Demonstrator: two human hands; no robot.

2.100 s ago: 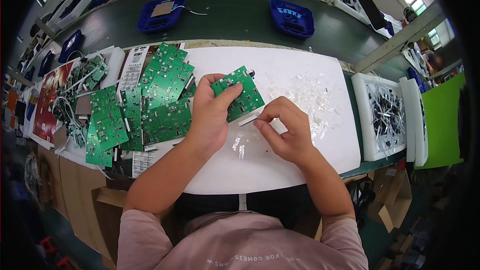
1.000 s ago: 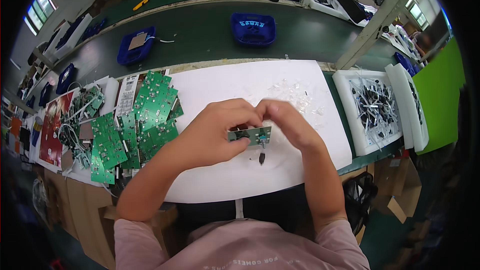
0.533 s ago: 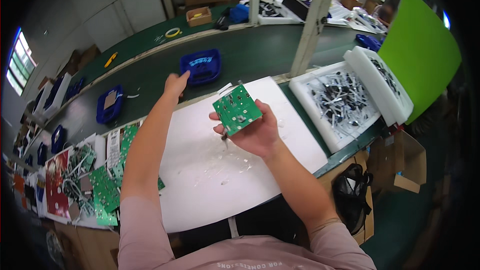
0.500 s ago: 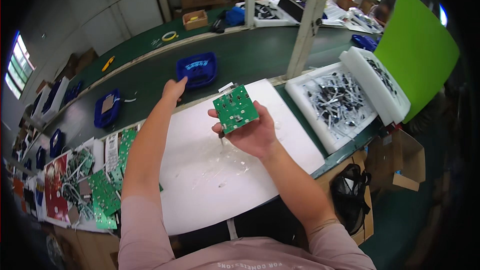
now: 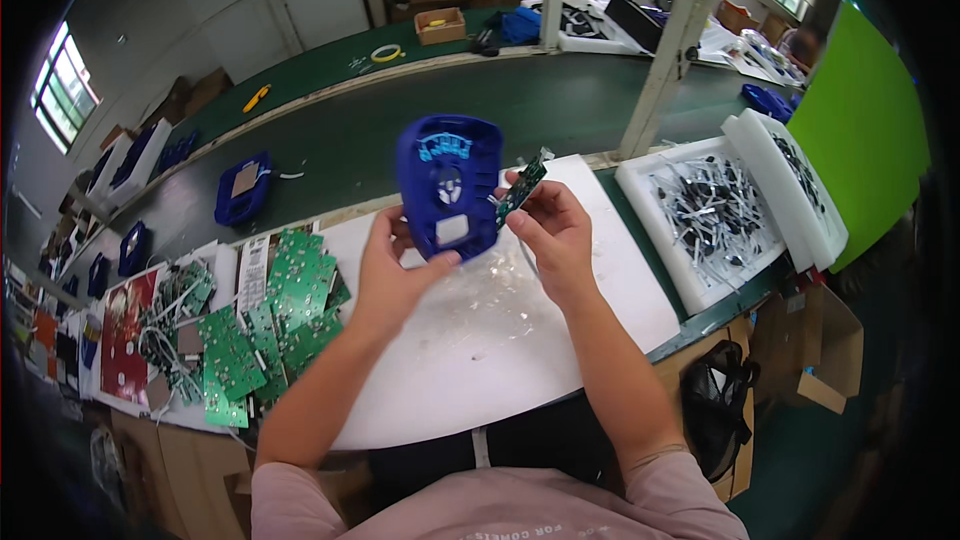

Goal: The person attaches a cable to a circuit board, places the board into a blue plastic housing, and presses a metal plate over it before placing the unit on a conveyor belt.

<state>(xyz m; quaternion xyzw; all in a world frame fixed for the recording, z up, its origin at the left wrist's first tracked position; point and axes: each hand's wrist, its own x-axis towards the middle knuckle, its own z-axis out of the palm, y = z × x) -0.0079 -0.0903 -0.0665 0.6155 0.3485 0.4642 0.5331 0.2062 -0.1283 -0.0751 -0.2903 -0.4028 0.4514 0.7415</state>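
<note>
A blue plastic housing (image 5: pixel 428 202), its inside facing me, is lifted above the white work board (image 5: pixel 440 380). My left hand (image 5: pixel 392 275) grips its lower left edge, thumb across the bottom rim. Light-blue wire and a pale square patch show inside the shell. Beside it, my right hand (image 5: pixel 555 240) holds a green circuit board (image 5: pixel 522 192) tilted nearly edge-on, pinched between thumb and fingers. The board's left edge is close to the shell's right side; whether they touch I cannot tell. Small clear scraps lie on the white board below.
Loose green circuit boards (image 5: pixel 290 290) and bundled cables (image 5: pixel 170 340) are piled at left. To the right stands a white foam tray (image 5: pixel 690 280) of black parts with white leads. Another blue housing (image 5: pixel 243 190) lies on the dark conveyor belt (image 5: pixel 350 140); a post (image 5: pixel 670 50) rises beyond the tray.
My left hand has taken the blue housing off the belt and brought it over the white board. My right hand has turned the circuit board from face-up to nearly edge-on, beside the housing.
</note>
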